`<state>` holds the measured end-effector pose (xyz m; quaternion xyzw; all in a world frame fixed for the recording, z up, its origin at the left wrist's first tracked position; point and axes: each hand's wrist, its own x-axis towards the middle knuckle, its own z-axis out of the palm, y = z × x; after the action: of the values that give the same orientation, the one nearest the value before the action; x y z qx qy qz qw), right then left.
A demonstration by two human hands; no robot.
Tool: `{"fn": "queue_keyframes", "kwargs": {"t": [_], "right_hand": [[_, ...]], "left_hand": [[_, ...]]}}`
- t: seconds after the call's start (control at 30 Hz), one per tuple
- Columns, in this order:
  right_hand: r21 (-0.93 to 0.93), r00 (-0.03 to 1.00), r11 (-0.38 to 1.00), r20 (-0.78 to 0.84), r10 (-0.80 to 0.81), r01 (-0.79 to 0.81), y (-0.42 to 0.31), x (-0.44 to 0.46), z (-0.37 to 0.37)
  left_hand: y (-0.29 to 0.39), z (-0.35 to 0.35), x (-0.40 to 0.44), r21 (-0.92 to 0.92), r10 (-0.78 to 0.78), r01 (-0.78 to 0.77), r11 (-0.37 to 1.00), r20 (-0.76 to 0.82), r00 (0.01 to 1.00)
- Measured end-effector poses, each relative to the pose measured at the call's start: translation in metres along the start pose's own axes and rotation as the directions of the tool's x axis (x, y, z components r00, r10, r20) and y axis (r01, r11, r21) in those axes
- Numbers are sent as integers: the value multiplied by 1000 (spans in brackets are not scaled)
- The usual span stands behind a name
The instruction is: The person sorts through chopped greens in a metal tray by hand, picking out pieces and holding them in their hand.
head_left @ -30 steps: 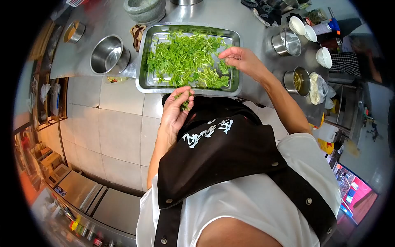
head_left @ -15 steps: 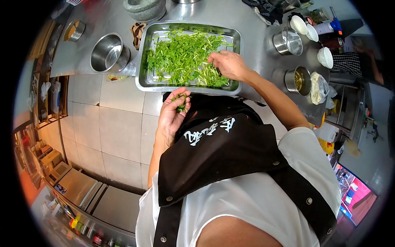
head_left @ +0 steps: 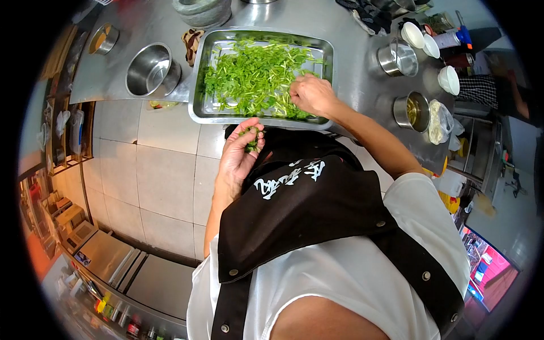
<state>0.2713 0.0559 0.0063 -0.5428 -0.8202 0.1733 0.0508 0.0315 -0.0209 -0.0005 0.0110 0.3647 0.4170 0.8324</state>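
A rectangular metal tray [head_left: 199, 111] at the edge of the steel counter holds a loose layer of cut cilantro [head_left: 249, 73], with leaves and pale green stems. In front of the tray's near rim, my left hand [head_left: 241, 150] is turned palm up, its fingers curled around a small bunch of cilantro. My right hand [head_left: 313, 95] reaches into the right side of the tray, knuckles up, with its bent fingers closed down among the stems. The hand itself covers most of what its fingertips grip.
Left of the tray are an empty steel pot [head_left: 152, 72] and a patterned cloth [head_left: 191, 45]. A stone mortar [head_left: 202, 12] stands behind. To the right are a steel pot [head_left: 398, 59], white bowls [head_left: 448, 80], a pan of liquid [head_left: 411, 111] and a plastic bag [head_left: 440, 122].
My right hand has lowered slightly into the cilantro, and its fingers have curled in further. My left hand stays nearly in place with its bunch.
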Motion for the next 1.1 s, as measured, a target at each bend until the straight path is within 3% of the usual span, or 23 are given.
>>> {"fn": "queue_keyframes", "kwargs": {"t": [0.17,0.27,0.33,0.37,0.4,0.5,0.6,0.7,0.8,0.87,0.9,0.97,1.1], "right_hand": [[-80,997,995,39,69,-65,-1,6,10],[98,986,984,92,139,-148,7,8,1],[414,956,871,226,185,-266,23,11,2],[548,936,769,296,189,-329,33,12,5],[738,937,585,327,125,-336,45,13,16],[740,894,511,421,156,-438,31,9,-13],[530,963,812,234,136,-244,36,8,-6],[794,962,550,258,82,-260,30,8,-12],[764,988,642,145,-61,-72,-2,0,-21],[638,987,766,57,-153,82,-34,-8,-34],[559,979,814,20,-204,158,-47,-12,-36],[197,937,926,-208,-280,321,-64,-20,-30],[195,923,912,-216,-317,359,-73,-29,-38]], "left_hand": [[0,1,-1,-3,4,-4,1000,-10,1000],[0,0,-3,-11,12,-12,1000,-11,1000],[1,1,-4,-9,12,-12,1000,-8,1000],[1,2,-4,-4,10,-10,1000,-8,1000],[2,4,-4,3,8,-8,1000,-9,1000],[3,14,-5,28,-7,8,1000,-4,1000],[4,20,-3,52,-19,18,998,15,1000],[4,23,1,86,-33,29,996,43,999],[3,30,1,121,-46,40,992,52,998],[1,34,3,125,-51,45,991,46,998],[-1,33,4,114,-49,45,993,36,998],[-5,30,6,108,-39,38,993,15,999],[-5,22,4,114,-17,19,993,-18,1000]]}}
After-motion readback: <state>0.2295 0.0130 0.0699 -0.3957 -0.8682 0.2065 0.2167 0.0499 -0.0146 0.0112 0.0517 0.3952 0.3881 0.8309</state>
